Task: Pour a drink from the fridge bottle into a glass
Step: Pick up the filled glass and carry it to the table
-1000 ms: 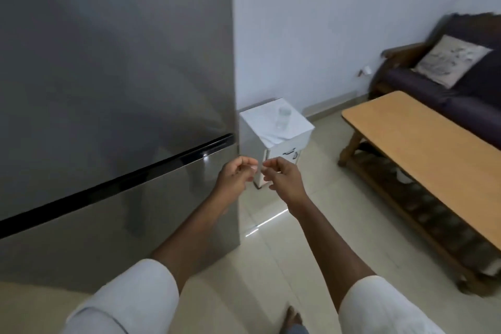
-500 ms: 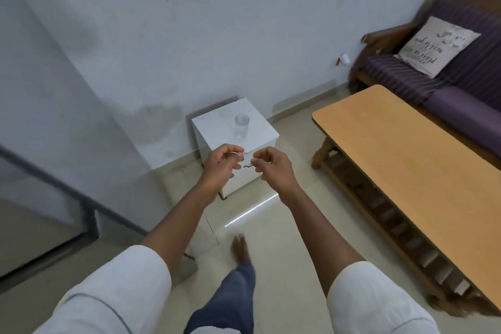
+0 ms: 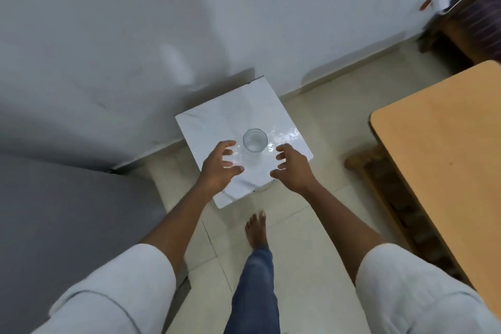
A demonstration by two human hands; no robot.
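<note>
A clear drinking glass (image 3: pixel 254 140) stands upright on a small white side table (image 3: pixel 217 127) against the wall. My left hand (image 3: pixel 218 168) hovers over the table's front left, fingers spread, holding nothing. My right hand (image 3: pixel 291 167) hovers at the front right, fingers also apart and empty. Both hands are just short of the glass, one on each side, not touching it. No bottle is in view.
The grey fridge side (image 3: pixel 67 225) fills the lower left. A wooden coffee table (image 3: pixel 444 149) stands to the right, with a purple sofa (image 3: pixel 485 13) behind it. My bare foot (image 3: pixel 256 230) is on the tiled floor before the side table.
I have stepped away from the fridge and up to the side table, looking down on it. My hands, held together with fingers pinched, have parted and spread beside the glass.
</note>
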